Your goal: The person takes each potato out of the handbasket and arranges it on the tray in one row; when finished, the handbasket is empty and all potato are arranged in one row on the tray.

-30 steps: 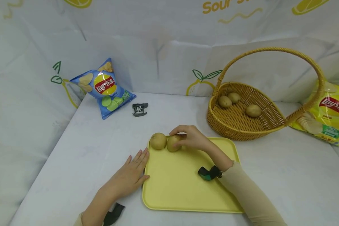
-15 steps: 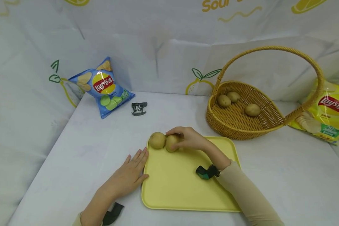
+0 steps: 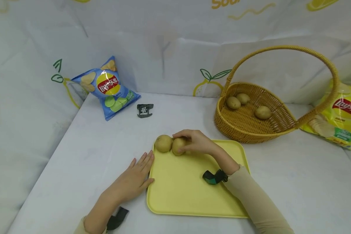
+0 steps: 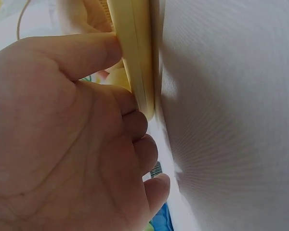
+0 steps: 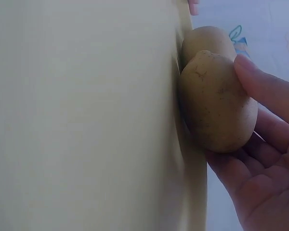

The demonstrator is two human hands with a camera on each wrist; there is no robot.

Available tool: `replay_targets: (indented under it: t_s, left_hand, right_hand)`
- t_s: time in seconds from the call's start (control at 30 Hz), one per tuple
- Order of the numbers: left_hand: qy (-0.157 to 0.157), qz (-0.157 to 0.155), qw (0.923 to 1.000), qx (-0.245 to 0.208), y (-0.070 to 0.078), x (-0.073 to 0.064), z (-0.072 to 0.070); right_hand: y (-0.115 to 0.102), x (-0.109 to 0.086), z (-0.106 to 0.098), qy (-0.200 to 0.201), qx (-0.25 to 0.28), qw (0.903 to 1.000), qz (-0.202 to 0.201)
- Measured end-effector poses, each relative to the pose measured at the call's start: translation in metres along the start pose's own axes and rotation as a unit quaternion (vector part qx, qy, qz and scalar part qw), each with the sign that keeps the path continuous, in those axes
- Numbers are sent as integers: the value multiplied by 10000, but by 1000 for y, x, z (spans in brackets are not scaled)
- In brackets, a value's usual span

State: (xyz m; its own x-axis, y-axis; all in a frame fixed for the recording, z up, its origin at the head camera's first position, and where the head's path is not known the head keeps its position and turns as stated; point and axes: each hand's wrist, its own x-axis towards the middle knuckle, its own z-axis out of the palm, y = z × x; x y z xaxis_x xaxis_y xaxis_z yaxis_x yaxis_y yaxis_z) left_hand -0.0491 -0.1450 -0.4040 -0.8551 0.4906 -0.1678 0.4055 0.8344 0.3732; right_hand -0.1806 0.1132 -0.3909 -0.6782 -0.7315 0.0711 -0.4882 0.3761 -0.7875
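On the yellow tray (image 3: 193,185), two potatoes sit side by side at the far left corner. My right hand (image 3: 196,142) holds the right-hand potato (image 3: 178,146), its thumb and fingers curved around it, as the right wrist view also shows with this potato (image 5: 219,103) resting on the tray. The other potato (image 3: 163,143) lies beside it, by the corner. Along the tray's left edge rests my left hand (image 3: 133,180), fingers straight and touching the rim. In the left wrist view the left hand's thumb (image 4: 96,53) touches the tray's side (image 4: 135,53).
Behind the tray on the right stands a wicker basket (image 3: 242,138) with a tall handle and three potatoes (image 3: 233,102) inside. A blue chip bag (image 3: 108,86) leans at the back left, near a small black object (image 3: 144,110). A yellow chip bag (image 3: 345,113) stands far right.
The camera view shifts slightly. My right hand stays around the potato beside the other one, and the left hand keeps its place at the tray's edge.
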Motion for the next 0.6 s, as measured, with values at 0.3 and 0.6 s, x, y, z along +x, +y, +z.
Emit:
replay_targets:
  t_s: [0.3,0.6]
  left_hand:
    - [42,-16,10000,37,6,1,-3]
    - [49,-100,9998,181,7,1,0]
  right_hand:
    - [0,0,-1,-11,202,9997,108]
    - [1,-1,0,149,410,9990,138]
